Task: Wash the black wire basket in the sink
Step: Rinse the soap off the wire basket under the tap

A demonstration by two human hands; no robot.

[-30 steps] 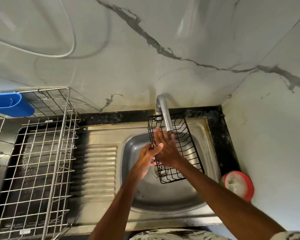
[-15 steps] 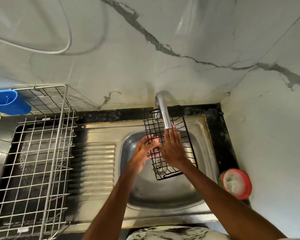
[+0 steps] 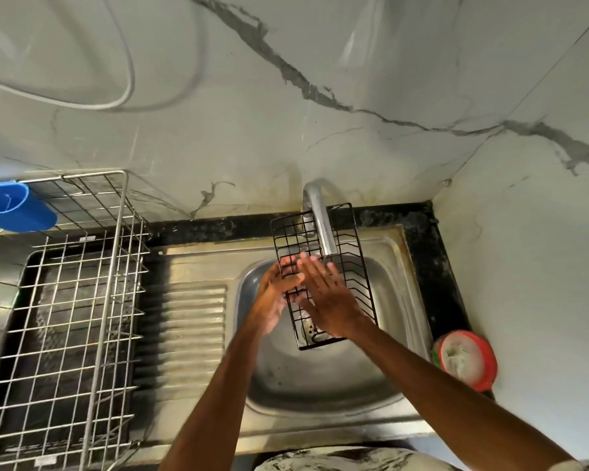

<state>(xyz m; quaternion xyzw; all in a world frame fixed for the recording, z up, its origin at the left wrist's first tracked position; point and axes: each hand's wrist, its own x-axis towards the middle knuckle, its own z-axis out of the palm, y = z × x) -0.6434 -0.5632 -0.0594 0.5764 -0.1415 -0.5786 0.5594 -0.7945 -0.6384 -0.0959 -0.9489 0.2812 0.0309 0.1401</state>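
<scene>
black wire basket (image 3: 352, 271) sits over sink (image 3: 320, 426) bowl, under tap (image 3: 322, 229), long axis pointing away from body. L hand (image 3: 272, 295) grips its left edge. R hand (image 3: 327, 300) lies flat on mesh, fingers straight. Next rub prob runs lengthwise.

Dim, greenish indoor light in a wide-angle view that bends at the edges.

Pale glare streaks the glossy white wall tiles with grey veins (image 3: 286, 147) near the top, and the curved chrome tap (image 3: 322, 229) carries a bright highlight. The stainless steel sink bowl (image 3: 320, 379) darkens into shadow at its near wall. The silver wire dish rack (image 3: 65, 300) on the left is smeared with blur, while the black wire basket (image 3: 357, 283) reads sharper.
</scene>
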